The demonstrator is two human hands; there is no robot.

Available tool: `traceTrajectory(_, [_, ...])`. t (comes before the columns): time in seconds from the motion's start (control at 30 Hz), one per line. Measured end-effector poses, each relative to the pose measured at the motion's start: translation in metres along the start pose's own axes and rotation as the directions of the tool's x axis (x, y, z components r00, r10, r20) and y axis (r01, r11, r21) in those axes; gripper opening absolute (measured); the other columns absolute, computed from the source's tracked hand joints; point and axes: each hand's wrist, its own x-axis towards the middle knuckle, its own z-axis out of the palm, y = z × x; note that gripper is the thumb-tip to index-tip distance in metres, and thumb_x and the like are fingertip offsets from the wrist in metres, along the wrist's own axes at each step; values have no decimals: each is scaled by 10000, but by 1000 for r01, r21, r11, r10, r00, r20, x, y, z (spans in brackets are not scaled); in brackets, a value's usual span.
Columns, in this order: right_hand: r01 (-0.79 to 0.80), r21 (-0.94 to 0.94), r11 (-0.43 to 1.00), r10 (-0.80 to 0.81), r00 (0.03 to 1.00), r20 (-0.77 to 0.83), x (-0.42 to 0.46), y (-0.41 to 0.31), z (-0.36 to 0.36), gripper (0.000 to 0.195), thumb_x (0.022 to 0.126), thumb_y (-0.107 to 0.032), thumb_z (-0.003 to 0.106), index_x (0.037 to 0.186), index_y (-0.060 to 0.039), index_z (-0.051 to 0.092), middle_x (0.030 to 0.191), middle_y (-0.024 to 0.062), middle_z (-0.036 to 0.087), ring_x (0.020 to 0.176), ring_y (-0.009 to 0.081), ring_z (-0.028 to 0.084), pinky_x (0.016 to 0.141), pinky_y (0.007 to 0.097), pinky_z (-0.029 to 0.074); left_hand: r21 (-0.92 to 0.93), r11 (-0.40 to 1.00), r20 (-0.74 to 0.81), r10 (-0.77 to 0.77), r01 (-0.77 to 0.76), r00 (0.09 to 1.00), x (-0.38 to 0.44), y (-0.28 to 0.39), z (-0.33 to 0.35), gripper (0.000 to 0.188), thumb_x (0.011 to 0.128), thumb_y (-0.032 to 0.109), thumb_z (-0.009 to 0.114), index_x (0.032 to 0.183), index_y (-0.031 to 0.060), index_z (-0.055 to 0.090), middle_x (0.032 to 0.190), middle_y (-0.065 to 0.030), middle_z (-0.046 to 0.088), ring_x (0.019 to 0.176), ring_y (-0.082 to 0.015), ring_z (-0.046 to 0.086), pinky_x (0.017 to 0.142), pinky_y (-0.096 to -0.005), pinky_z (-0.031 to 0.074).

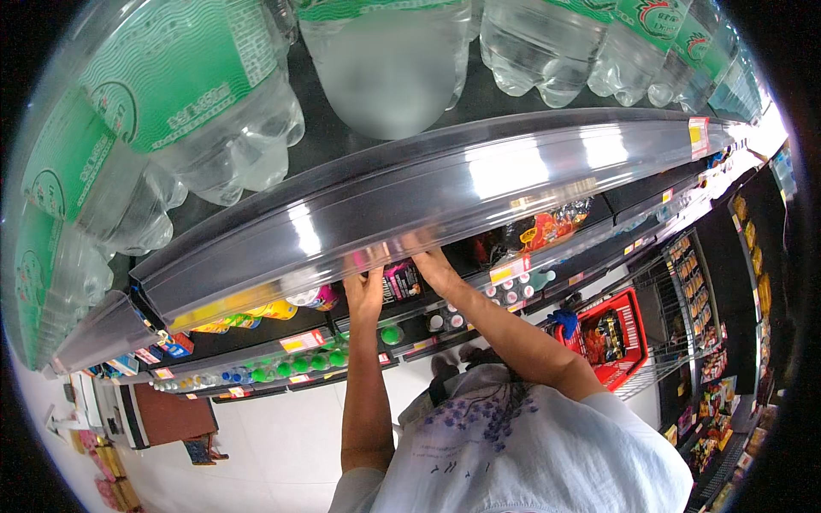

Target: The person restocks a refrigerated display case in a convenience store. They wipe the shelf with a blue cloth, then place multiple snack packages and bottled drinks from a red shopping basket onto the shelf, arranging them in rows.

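My left hand (pixel 364 292) and my right hand (pixel 435 266) reach under the upper shelf's front edge into the shelf below. Between them is a black package (pixel 401 282) with pink print, which bears writing. My left hand is at its left side, and my right hand is close to its right end. The shiny front strip (pixel 410 179) of the upper shelf hides or blurs my fingertips, so their grip does not show. Something pink shows faintly through the strip by the left fingers.
Large clear bottles with green labels (pixel 173 77) stand on the upper shelf. Yellow packs (pixel 276 310) and a red-and-black bag (pixel 557 224) flank my hands. Green-capped bottles (pixel 301 364) line a lower shelf. Behind on the right, a red basket (pixel 635 320) sits by a wire cart (pixel 641 369).
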Motion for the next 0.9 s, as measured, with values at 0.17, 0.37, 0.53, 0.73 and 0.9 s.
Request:
traceTrajectory(0.17, [-46,5,999,46,997,69,2,-2,-6,751,1076,-492,476,1595,20,294,1617,202,371,1509,282,329,1229,349,249,36,999,-9,-38,38,999,-3,6,1,415,1037,259,660,1359,14,570,1278,-150,641,1143,-225,598,1000,-379,484])
traceTrajectory(0.37, [-46,45,998,41,994,102,1,-9,-8,758,1073,-440,498,1613,22,233,1642,209,327,1528,284,294,1238,350,230,-10,1000,37,-3,4,999,-4,8,1,457,1048,310,635,1373,-3,568,1344,-198,614,1205,-294,579,1061,-434,437])
traceTrajectory(0.53, [-13,-5,1000,13,992,124,3,-3,-13,798,1045,-457,532,1618,10,228,1657,224,287,1545,314,257,1254,373,193,14,1000,-5,-28,28,1000,-3,18,2,363,1029,288,664,1246,0,627,1179,-115,662,1057,-222,599,993,-368,460])
traceTrajectory(0.73, [163,-52,985,-155,979,129,-21,23,-34,871,1006,-503,592,1616,4,231,1646,251,300,1549,355,241,1266,416,169,35,930,-75,369,-367,927,-28,38,6,698,1015,118,568,1608,-40,238,1665,-236,269,1525,-343,307,1242,-458,240])
traceTrajectory(0.9, [277,-199,940,-232,947,223,-81,2,-75,840,1001,-480,623,1604,-8,279,1652,194,326,1557,323,250,1267,458,166,492,687,-47,635,-535,771,-59,71,11,804,997,437,621,1542,-81,334,1598,-277,365,1475,-406,374,1230,-507,273])
